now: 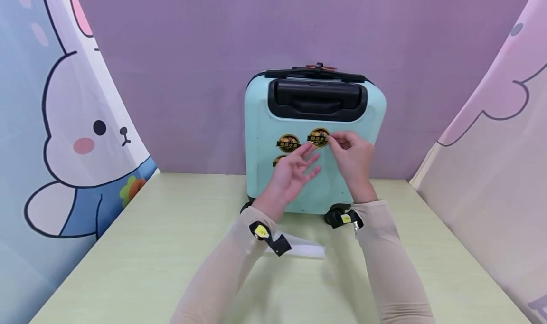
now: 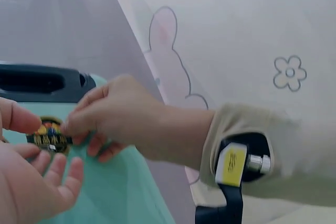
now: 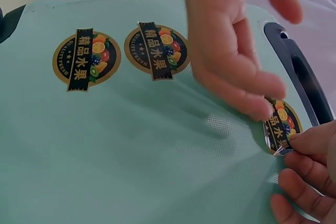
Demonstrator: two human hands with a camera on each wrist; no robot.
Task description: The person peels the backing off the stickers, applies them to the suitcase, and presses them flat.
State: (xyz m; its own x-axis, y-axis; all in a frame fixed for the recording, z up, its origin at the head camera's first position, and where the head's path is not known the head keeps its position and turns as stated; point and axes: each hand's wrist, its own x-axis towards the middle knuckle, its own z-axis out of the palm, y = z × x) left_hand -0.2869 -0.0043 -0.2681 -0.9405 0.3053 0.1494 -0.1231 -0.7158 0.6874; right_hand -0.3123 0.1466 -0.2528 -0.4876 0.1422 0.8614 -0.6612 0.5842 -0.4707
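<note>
A mint-green suitcase (image 1: 307, 191) stands upright on the table, its black handle recess near the top. Between the thumb and fingers of my right hand (image 1: 353, 160) is the right edge of a round black-and-gold fruit sticker (image 3: 282, 124), which lies against the suitcase face below the recess. My left hand (image 1: 292, 174) reaches in from the left with loosely spread fingers, their tips at the sticker's left edge. Two matching stickers lie flat on the shell: an upper one (image 3: 157, 51) and a lower one (image 3: 86, 59), the latter partly hidden by my left hand in the head view.
White backing paper (image 1: 305, 251) lies on the table in front of the suitcase, partly behind my left wrist. A purple backdrop (image 1: 179, 77) rises close behind the suitcase. Printed cloth panels (image 1: 77, 124) flank the table on both sides.
</note>
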